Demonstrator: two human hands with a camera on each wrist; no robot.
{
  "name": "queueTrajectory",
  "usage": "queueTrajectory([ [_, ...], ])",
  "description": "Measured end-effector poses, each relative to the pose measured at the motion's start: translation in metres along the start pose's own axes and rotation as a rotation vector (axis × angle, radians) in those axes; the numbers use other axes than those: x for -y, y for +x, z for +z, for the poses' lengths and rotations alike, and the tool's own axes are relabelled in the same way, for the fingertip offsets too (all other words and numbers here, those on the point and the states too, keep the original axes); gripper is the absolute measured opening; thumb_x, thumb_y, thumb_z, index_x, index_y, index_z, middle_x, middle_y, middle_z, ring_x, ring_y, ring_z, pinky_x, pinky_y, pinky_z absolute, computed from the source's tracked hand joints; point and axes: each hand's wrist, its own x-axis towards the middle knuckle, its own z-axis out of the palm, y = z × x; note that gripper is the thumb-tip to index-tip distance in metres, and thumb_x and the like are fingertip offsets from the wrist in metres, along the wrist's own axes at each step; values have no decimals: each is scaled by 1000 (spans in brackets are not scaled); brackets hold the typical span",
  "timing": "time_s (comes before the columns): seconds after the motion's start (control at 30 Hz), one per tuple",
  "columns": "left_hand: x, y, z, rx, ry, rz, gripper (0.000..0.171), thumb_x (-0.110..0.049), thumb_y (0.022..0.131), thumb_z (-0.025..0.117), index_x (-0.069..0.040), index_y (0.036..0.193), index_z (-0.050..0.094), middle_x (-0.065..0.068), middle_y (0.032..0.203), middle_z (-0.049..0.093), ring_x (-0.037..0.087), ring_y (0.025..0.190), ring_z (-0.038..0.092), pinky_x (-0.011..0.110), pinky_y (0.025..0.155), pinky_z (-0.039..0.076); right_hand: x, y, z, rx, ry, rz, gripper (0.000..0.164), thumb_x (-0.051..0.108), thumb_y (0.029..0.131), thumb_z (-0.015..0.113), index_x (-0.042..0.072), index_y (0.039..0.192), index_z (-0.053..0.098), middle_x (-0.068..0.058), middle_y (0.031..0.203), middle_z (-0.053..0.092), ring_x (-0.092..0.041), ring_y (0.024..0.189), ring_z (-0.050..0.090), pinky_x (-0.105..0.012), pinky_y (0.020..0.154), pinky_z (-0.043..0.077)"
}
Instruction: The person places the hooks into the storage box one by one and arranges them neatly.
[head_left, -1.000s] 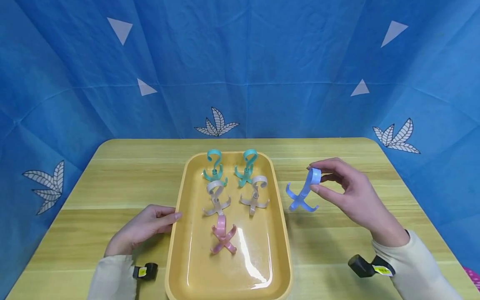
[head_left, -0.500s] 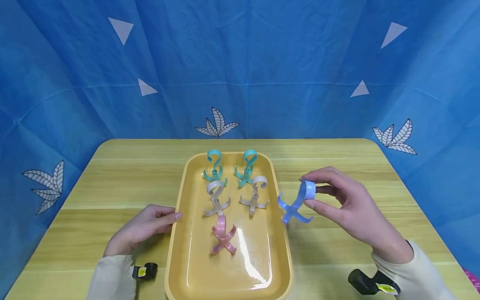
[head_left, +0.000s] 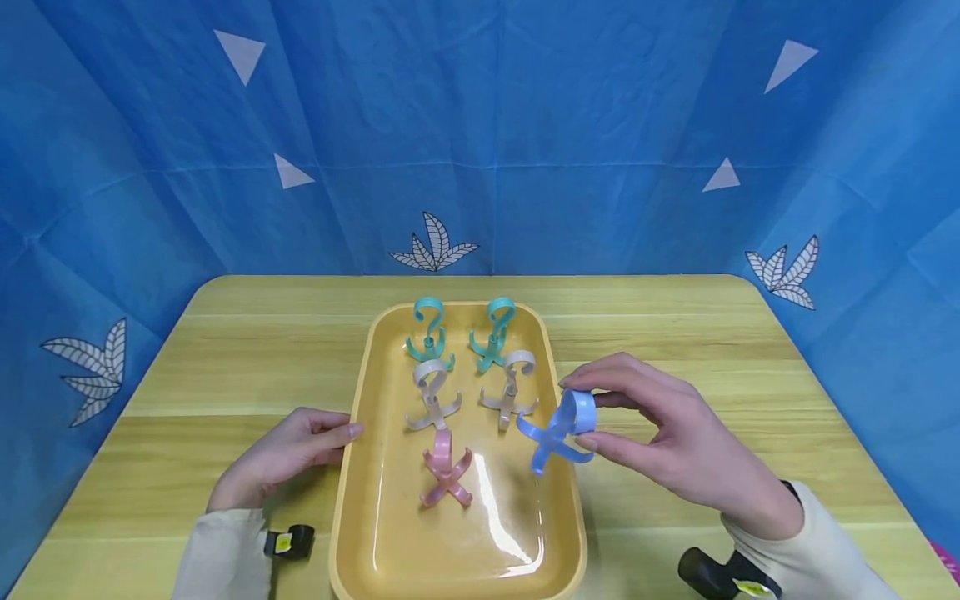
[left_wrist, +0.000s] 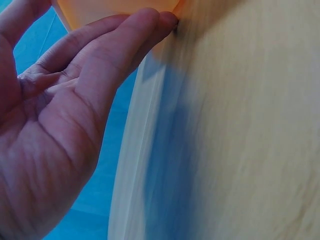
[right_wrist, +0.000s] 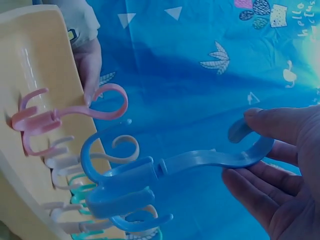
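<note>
My right hand (head_left: 663,433) pinches the curled top of a blue four-pronged hook (head_left: 553,437) between thumb and fingers. The hook hangs over the right rim of a yellow tray (head_left: 450,567), prongs lowest. At the tray's left rim, my left hand (head_left: 281,458) grips the edge, thumb on top; in the left wrist view its fingers (left_wrist: 120,45) reach the tray's side. Inside the tray stand a pink hook (head_left: 447,479), two pale grey hooks (head_left: 433,404) (head_left: 508,400) and two green hooks (head_left: 429,337) (head_left: 491,342), curled ends up.
The tray sits on a wooden table (head_left: 247,350). A blue cloth backdrop (head_left: 495,125) with white triangles and leaf prints rises behind and at both sides. Small black wrist cameras (head_left: 288,542) hang by both sleeves.
My right hand has carried the blue hook left and nearer to me, from beside the tray to over its right rim. The left hand and the tray stay put.
</note>
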Motion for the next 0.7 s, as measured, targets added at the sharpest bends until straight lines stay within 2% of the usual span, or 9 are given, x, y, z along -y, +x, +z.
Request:
queueTrajectory([
  [0.2,0,-1,0,0,0,-5,45,-21,102,57,15,129,54,25,122,63,29,106,65,33,89,53,0,0,6,26,14,45,52,-11,78,77,-1,126,60,-13,117,62,-21,103,61,-31,86,54],
  [0.37,-1,-1,0,-7,5,-11,46,-22,102,57,15,129,54,24,122,63,29,106,65,33,89,53,0,0,13,60,42,101,52,-12,79,76,3,126,59,-8,119,62,-22,106,60,-33,88,54],
  [0.57,-2,-1,0,-10,3,-5,47,-21,102,57,17,130,53,24,121,63,27,105,65,33,89,53,-5,0,24,103,67,156,47,-5,83,76,9,125,60,-3,118,62,-21,106,60,-36,87,54],
  [0.7,-3,-2,1,-2,-11,4,47,-19,102,57,18,130,51,26,123,61,27,107,65,34,89,53,-9,-2,30,136,61,224,43,4,86,76,15,125,61,1,119,61,-17,106,60,-36,87,54],
])
